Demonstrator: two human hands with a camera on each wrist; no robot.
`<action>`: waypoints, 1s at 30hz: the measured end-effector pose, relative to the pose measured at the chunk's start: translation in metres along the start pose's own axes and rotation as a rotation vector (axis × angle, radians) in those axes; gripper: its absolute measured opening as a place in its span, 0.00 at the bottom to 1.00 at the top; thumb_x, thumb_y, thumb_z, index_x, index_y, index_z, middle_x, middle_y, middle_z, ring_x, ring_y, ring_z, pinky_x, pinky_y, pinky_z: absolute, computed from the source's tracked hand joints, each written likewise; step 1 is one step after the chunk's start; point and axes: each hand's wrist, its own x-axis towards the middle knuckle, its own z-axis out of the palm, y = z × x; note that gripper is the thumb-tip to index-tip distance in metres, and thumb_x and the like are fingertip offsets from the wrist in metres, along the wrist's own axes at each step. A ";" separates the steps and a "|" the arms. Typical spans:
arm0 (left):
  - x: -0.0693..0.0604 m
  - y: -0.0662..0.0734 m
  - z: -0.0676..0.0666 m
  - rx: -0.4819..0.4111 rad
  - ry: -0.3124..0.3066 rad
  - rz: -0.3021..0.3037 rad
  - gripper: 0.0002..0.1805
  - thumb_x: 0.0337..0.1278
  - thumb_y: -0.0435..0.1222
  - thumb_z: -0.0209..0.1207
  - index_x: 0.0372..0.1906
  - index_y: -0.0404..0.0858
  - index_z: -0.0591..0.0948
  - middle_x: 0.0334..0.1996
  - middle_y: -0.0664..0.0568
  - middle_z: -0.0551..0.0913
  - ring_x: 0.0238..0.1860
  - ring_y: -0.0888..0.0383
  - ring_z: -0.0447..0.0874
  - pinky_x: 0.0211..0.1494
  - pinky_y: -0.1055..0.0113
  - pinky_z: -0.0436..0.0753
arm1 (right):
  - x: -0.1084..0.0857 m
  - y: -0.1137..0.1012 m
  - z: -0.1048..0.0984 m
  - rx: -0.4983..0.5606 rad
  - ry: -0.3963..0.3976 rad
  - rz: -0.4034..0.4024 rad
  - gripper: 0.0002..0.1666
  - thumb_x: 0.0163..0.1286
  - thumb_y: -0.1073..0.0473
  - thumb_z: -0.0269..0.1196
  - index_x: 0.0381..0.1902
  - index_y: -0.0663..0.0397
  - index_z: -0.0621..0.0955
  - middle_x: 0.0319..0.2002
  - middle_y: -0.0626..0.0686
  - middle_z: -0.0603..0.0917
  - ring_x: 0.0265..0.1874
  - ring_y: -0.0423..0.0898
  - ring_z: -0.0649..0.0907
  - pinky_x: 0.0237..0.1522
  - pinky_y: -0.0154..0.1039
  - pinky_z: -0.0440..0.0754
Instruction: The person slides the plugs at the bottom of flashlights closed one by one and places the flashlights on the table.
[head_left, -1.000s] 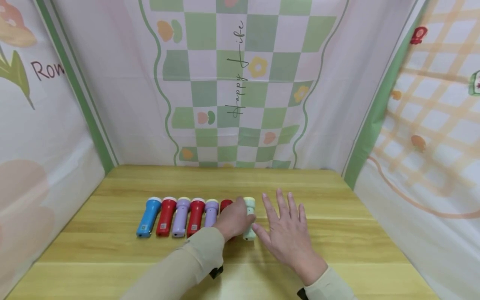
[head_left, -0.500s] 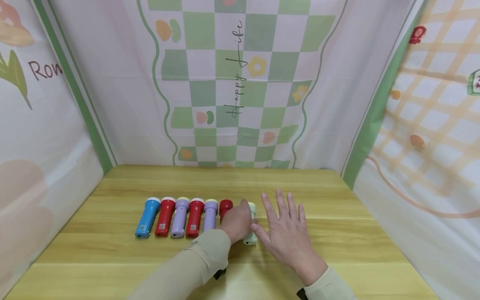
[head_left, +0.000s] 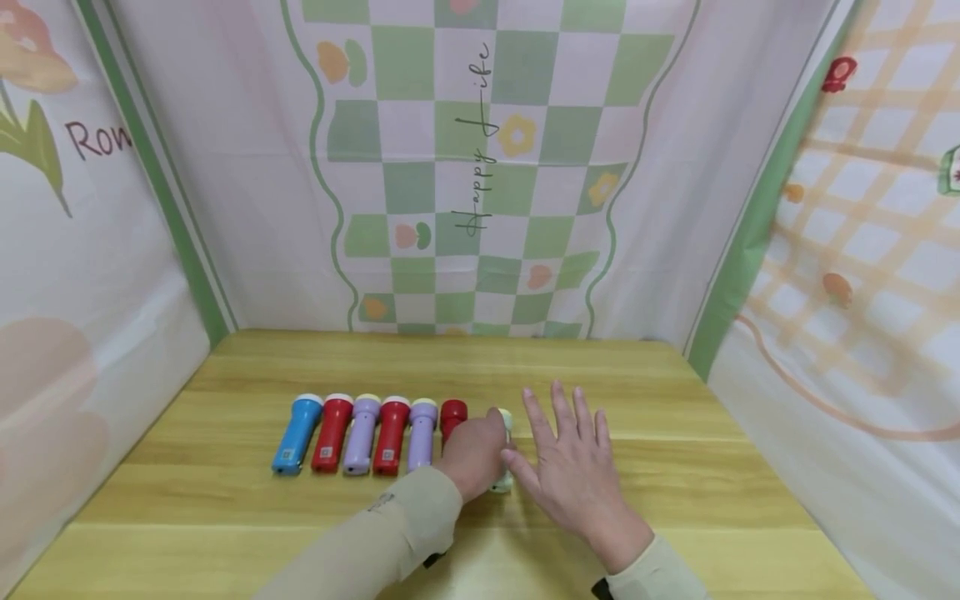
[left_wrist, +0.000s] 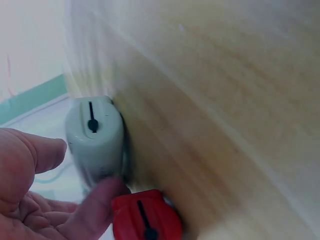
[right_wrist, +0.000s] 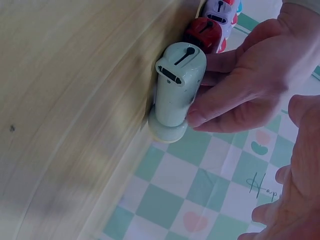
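Observation:
In the head view, a pale mint flashlight [head_left: 502,481] lies at the right end of a row of flashlights, partly covered by my left hand [head_left: 474,454]. The left hand holds it, with the thumb [right_wrist: 198,117] by its side near the head end in the right wrist view. A finger [left_wrist: 106,197] reaches between it and the neighbouring red flashlight [left_wrist: 145,220] in the left wrist view. The dark red flashlight [head_left: 453,412] is half hidden behind the left hand. My right hand [head_left: 573,467] lies just right of the mint flashlight, fingers straight and spread, holding nothing.
Leftward runs the rest of the row: a purple flashlight [head_left: 422,433], a red one [head_left: 391,437], another purple one [head_left: 362,437], another red one [head_left: 332,437] and a blue one [head_left: 297,437]. The wooden table [head_left: 675,483] meets printed cloth walls [head_left: 652,275] behind and beside.
The left hand has shifted slightly right, and the mint flashlight has slid a little toward the person. More of the dark red flashlight shows. The right hand stays nearly still.

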 end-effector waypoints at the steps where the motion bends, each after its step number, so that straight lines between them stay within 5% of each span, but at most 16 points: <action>1: -0.002 0.000 -0.001 0.026 0.008 0.019 0.23 0.69 0.40 0.64 0.58 0.27 0.78 0.27 0.49 0.83 0.23 0.57 0.79 0.29 0.64 0.82 | 0.000 0.000 0.000 0.001 0.001 0.001 0.49 0.77 0.25 0.48 0.85 0.41 0.55 0.83 0.66 0.49 0.81 0.70 0.48 0.76 0.75 0.47; 5: -0.015 0.002 -0.005 0.178 0.051 0.121 0.13 0.66 0.43 0.66 0.41 0.37 0.82 0.25 0.53 0.80 0.24 0.60 0.76 0.23 0.68 0.77 | 0.000 0.000 0.000 -0.006 0.021 -0.004 0.48 0.77 0.25 0.48 0.84 0.42 0.57 0.83 0.66 0.50 0.81 0.71 0.50 0.75 0.76 0.49; 11: -0.030 0.005 -0.005 0.398 0.145 0.269 0.17 0.55 0.52 0.74 0.40 0.45 0.87 0.35 0.53 0.85 0.30 0.58 0.81 0.26 0.66 0.81 | 0.001 0.001 -0.002 0.014 0.044 0.000 0.47 0.78 0.26 0.48 0.84 0.44 0.58 0.82 0.68 0.53 0.81 0.71 0.50 0.75 0.76 0.49; 20: -0.033 0.005 0.001 0.564 0.226 0.415 0.07 0.67 0.40 0.62 0.38 0.46 0.89 0.43 0.53 0.88 0.32 0.56 0.84 0.34 0.63 0.83 | -0.001 0.000 -0.002 0.000 0.026 -0.002 0.46 0.79 0.28 0.48 0.84 0.43 0.57 0.82 0.67 0.52 0.81 0.71 0.50 0.75 0.76 0.50; 25: -0.032 0.002 0.003 0.600 0.249 0.423 0.07 0.67 0.43 0.65 0.33 0.48 0.87 0.33 0.58 0.86 0.24 0.61 0.77 0.25 0.68 0.76 | -0.002 0.000 -0.001 0.007 0.026 -0.001 0.46 0.79 0.28 0.47 0.84 0.44 0.57 0.82 0.67 0.52 0.81 0.71 0.50 0.75 0.75 0.50; 30: -0.031 0.000 0.004 0.596 0.249 0.364 0.07 0.64 0.42 0.67 0.29 0.48 0.87 0.34 0.57 0.86 0.23 0.58 0.78 0.24 0.66 0.76 | -0.002 -0.002 0.000 0.024 0.029 0.002 0.46 0.79 0.27 0.47 0.84 0.44 0.57 0.82 0.67 0.52 0.81 0.71 0.50 0.75 0.75 0.50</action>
